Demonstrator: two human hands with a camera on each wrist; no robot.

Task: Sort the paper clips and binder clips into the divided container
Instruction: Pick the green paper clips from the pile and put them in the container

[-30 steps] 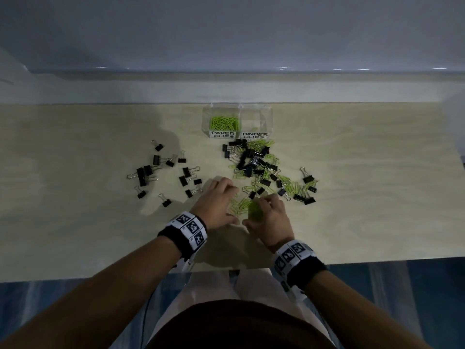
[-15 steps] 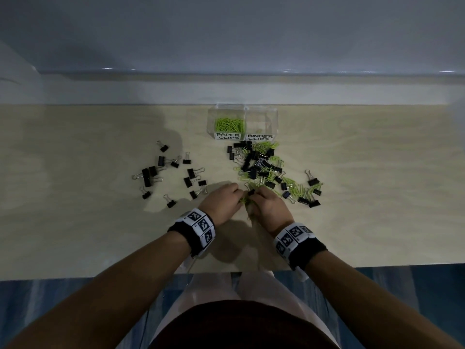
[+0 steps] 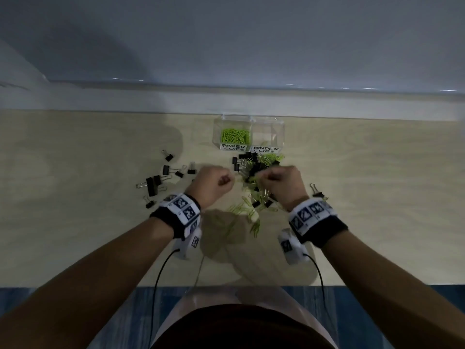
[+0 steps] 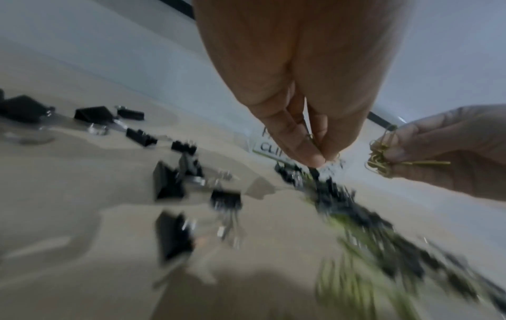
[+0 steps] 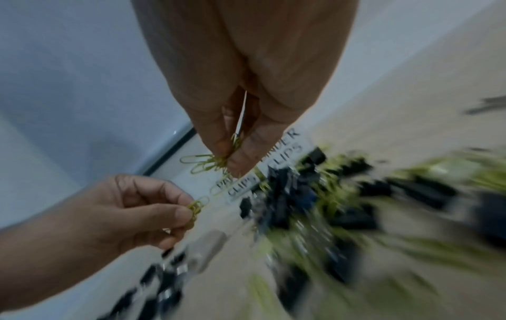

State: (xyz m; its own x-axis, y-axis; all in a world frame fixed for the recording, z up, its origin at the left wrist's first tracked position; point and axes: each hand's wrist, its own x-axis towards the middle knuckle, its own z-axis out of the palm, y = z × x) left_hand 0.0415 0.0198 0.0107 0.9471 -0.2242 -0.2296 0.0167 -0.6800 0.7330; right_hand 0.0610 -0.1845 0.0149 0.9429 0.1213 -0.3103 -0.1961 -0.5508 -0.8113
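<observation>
A clear divided container (image 3: 266, 122) stands at the table's back, labelled PAPER CLIPS on the left and BINDER CLIPS on the right. Green paper clips (image 3: 235, 136) fill its left compartment. Both hands are raised above the mixed pile (image 3: 256, 170) in front of it. My left hand (image 3: 214, 182) pinches a few green paper clips (image 5: 195, 209) between thumb and fingers. My right hand (image 3: 279, 182) grips a bunch of green paper clips (image 5: 208, 162), also visible in the left wrist view (image 4: 380, 158). Black binder clips (image 3: 161, 180) lie scattered to the left.
More green paper clips (image 3: 246, 210) and small binder clips (image 3: 261, 202) lie on the wooden table (image 3: 75, 222) below the hands. One binder clip (image 3: 315, 190) sits right of my right wrist. A grey wall (image 3: 226, 46) rises behind the container.
Both hands have lifted off the table and moved away from me toward the container, each carrying paper clips. They have also spread slightly apart.
</observation>
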